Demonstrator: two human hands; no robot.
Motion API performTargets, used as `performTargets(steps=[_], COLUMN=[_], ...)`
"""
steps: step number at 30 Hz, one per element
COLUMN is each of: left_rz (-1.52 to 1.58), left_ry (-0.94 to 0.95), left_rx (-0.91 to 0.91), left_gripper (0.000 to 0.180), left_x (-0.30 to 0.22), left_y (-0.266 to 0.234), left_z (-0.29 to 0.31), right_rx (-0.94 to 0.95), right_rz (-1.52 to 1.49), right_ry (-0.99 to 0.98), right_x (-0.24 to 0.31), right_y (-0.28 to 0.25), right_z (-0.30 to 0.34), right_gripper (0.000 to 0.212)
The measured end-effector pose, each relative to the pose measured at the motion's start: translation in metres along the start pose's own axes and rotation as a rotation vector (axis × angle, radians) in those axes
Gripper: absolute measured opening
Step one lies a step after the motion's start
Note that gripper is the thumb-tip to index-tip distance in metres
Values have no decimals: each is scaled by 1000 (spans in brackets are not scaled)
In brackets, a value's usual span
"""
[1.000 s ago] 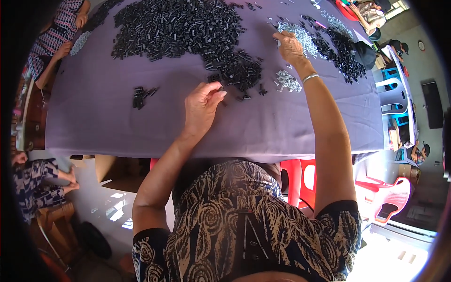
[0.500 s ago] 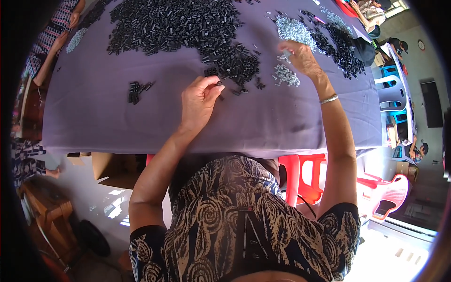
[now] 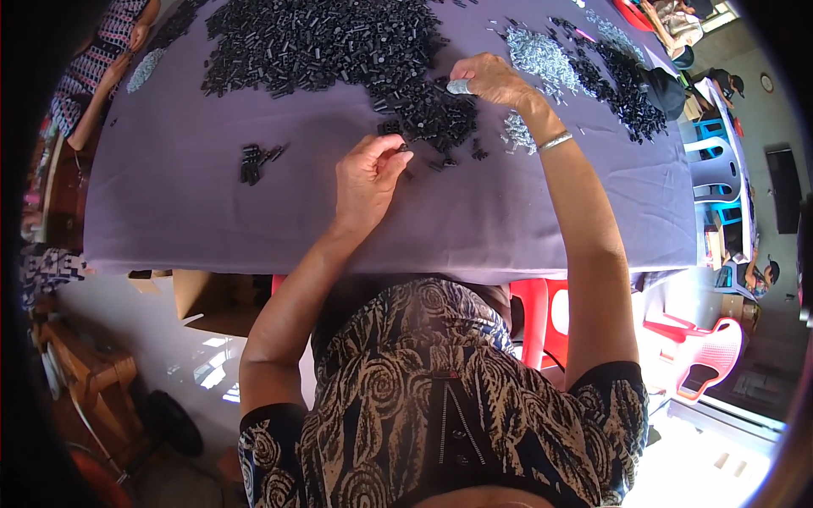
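Both hands pick black parts (cloth's edge near).

1 brown cardboard box stands open on the floor under the table's near edge.

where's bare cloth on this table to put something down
Bare purple tablecloth runs along the near edge, below both hands. More lies left of the left hand, around the small cluster of black parts. Crowded: the big heap of small black parts, and the silvery metal pieces beside the right hand.
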State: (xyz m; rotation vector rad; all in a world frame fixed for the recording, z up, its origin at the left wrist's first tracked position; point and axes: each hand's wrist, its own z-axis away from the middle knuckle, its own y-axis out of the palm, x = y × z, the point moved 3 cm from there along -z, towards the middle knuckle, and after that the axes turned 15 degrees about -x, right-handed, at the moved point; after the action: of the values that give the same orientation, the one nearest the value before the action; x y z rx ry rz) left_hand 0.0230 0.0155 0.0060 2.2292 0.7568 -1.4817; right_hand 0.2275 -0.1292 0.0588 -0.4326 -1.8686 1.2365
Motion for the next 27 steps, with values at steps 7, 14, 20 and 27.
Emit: performTargets(steps=[7, 14, 20, 27], left_rz=[-20, -52, -37, 71], left_ry=[22, -12, -10, -3], left_rx=[7, 50, 20, 14], left_gripper=[18, 18, 19, 19], left_x=[-1, -3, 0, -3], left_y=[1, 0, -1, -1], left_z=[0, 1, 1, 0], right_rx=[15, -58, -83, -332], right_rz=[-68, 26, 14, -200], right_ry=[16, -86, 16, -58], right_x=[-4, 0, 6, -2], right_y=[-1, 6, 11, 6], right_z=[-1, 0, 3, 23], right_gripper=[23, 20, 19, 11])
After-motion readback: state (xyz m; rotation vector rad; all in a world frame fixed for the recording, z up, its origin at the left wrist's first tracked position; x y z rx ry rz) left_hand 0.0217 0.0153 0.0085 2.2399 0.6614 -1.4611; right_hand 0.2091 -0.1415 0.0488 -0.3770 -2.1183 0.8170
